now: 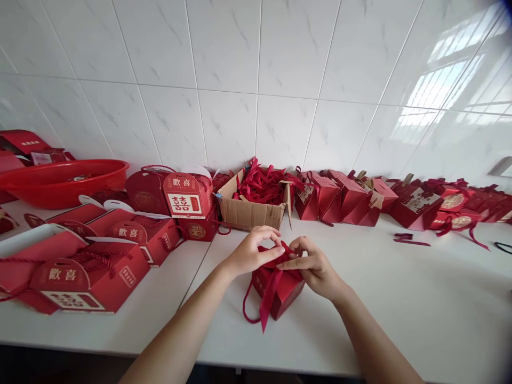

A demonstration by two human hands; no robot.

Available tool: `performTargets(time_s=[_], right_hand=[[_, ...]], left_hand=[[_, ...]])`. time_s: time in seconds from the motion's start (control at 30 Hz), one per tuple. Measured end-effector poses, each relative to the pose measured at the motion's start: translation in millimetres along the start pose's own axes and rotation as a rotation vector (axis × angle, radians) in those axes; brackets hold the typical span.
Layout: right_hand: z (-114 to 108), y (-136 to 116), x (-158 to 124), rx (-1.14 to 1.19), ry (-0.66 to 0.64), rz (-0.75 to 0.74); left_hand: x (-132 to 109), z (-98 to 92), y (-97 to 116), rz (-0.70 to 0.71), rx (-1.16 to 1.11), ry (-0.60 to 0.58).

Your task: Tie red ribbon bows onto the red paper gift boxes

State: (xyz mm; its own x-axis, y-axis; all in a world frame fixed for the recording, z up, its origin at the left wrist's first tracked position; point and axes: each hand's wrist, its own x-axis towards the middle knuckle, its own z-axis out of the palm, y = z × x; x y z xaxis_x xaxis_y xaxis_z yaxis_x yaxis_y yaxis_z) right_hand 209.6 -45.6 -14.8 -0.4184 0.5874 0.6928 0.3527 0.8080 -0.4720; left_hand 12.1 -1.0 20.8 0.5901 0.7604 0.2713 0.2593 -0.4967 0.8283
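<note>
A small red gift box [288, 296] stands on the white table in front of me, with a twisted red cord handle hanging at its left side. Over its top lies a dark red ribbon [270, 298], one tail hanging down the near side. My left hand [256, 249] pinches the ribbon at the top of the box from the left. From the right, my right hand [312, 262] pinches the ribbon close to the left fingertips. Both hands are closed, and the fingers partly hide where the ribbon crosses.
Behind the box is a cardboard carton [253, 212] full of red ribbons. Several red boxes [128, 272] and a red plastic basin [60, 186] are at left. Ribbon-tied boxes [356, 200] line the tiled wall at right, with loose ribbon pieces [412, 242] before them.
</note>
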Motion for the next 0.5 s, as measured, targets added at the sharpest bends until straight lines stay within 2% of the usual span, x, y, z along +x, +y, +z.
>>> performTargets(time_s=[0.2,0.37,0.43,0.5], right_hand=[[-15,-2,-1,-0.052,0.086,-0.024],[-33,-11,-1,-0.035,-0.190,0.144],[-33,-11,0,-0.025,-0.211,0.168],[-30,-8,0,-0.039,-0.172,0.151]], left_hand=[[-1,2.8,-4,-0.006,0.031,-0.018],[-2,2.4,-7,-0.030,0.019,-0.042],[-2,2.4,-7,-0.029,0.023,-0.051],[-2,2.6,-7,-0.020,0.027,-0.053]])
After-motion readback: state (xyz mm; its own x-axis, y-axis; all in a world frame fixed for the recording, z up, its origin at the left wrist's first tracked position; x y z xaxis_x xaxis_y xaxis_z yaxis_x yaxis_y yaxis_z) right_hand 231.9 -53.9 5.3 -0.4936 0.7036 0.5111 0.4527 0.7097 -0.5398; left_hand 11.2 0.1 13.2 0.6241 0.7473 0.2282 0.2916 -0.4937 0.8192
